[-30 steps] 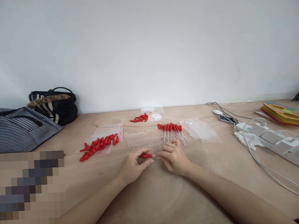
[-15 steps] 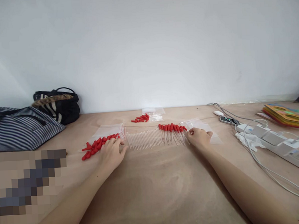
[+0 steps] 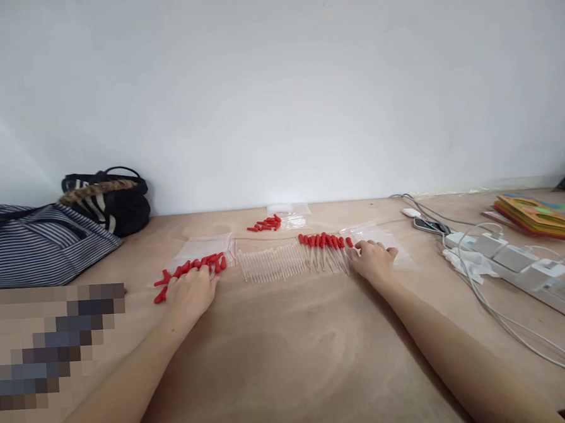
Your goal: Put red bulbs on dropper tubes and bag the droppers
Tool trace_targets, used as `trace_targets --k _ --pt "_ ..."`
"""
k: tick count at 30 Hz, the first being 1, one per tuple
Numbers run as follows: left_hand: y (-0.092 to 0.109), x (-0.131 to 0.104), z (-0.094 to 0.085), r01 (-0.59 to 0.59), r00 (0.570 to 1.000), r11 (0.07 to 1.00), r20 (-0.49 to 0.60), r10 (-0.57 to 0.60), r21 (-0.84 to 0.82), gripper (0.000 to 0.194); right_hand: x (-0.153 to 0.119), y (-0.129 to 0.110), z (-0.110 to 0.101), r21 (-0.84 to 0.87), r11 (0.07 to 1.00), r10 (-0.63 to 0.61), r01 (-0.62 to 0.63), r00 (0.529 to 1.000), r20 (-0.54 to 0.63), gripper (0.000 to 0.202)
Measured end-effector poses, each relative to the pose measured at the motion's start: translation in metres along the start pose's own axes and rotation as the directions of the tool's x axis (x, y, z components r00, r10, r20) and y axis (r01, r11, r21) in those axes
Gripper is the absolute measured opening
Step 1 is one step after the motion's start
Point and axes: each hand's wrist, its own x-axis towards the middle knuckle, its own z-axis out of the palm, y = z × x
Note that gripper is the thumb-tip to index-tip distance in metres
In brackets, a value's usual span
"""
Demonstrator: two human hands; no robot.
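My left hand (image 3: 192,293) lies palm down over the near edge of a pile of red rubber bulbs (image 3: 185,267), its fingertips among them and its thumb apart. A row of clear dropper tubes (image 3: 270,262) lies side by side between my hands. To their right, several droppers with red bulbs fitted (image 3: 322,241) lie in a row, bulbs at the far end. At the right end of that row, my right hand (image 3: 374,261) rests on the table with bent, parted fingers beside the last dropper. I see nothing held in either hand.
Clear plastic bags (image 3: 199,246) lie behind both hands. Farther back are a small heap of red bulbs (image 3: 265,224) and a clear packet (image 3: 295,221). A power strip (image 3: 542,286) with cables and stacked colourful boards (image 3: 538,217) are right; a striped bag (image 3: 42,246) and black bag (image 3: 130,203) are left.
My left hand has moved left and toward me, farther over the bulb pile, uncovering bulbs at its right end. My right hand has shifted only slightly at the end of the dropper row.
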Motion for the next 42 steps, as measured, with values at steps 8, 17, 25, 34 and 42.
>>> trace_targets --k 8,17,25,34,42 --pt "0.004 0.012 0.008 -0.035 0.987 0.999 -0.156 0.031 -0.024 0.033 -0.026 -0.026 -0.001 0.122 0.962 -0.228 0.246 0.963 -0.145 0.027" --pt "0.021 -0.006 -0.006 -0.258 0.902 0.952 -0.396 0.175 -0.166 0.021 -0.036 -0.081 0.002 0.197 0.911 -0.344 0.363 0.931 -0.124 0.024" --pt "0.064 -0.037 0.003 -0.559 0.828 0.649 -0.304 0.472 -0.516 0.008 -0.021 -0.094 0.006 0.167 0.957 -0.242 0.236 0.970 0.013 0.023" --pt "0.070 -0.038 0.005 -0.531 0.840 0.562 -0.304 0.450 -0.635 0.010 -0.020 -0.094 0.000 0.157 0.966 -0.219 0.207 0.974 0.060 0.025" --pt "0.074 -0.036 0.003 -0.484 0.859 0.550 -0.248 0.449 -0.681 0.013 -0.004 -0.115 0.005 0.118 0.987 -0.126 0.105 0.974 0.188 0.024"
